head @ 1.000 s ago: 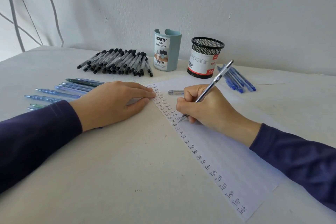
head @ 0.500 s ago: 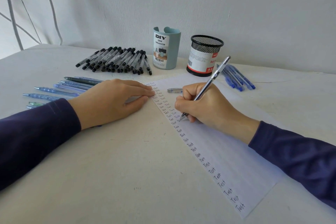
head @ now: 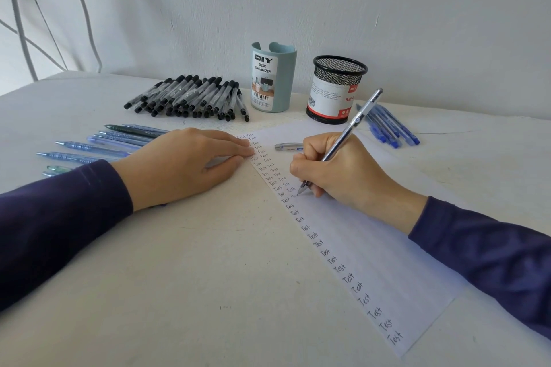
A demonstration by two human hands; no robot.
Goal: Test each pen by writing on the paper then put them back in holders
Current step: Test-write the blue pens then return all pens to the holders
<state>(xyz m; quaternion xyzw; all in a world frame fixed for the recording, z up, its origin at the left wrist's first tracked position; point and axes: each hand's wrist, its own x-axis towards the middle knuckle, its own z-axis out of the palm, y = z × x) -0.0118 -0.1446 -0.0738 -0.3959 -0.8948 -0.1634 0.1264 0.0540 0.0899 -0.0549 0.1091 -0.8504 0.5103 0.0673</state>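
Note:
My right hand (head: 346,173) grips a clear pen (head: 356,122) with its tip down on the white paper (head: 372,247), beside a second column of handwritten "Test" words. My left hand (head: 179,164) lies flat, fingertips pressing the paper's left edge. A pen cap (head: 287,146) rests on the paper behind my right hand. At the back stand a pale blue desk organizer (head: 272,80) and a black mesh holder (head: 338,89).
A pile of black-capped pens (head: 190,97) lies left of the organizer. Several blue and green pens (head: 98,146) lie by my left wrist. Several blue pens (head: 387,128) lie right of the mesh holder. A wall runs behind the table.
The pen tip has shifted slightly as new letters appear in the second column. My left hand stays on the paper's edge.

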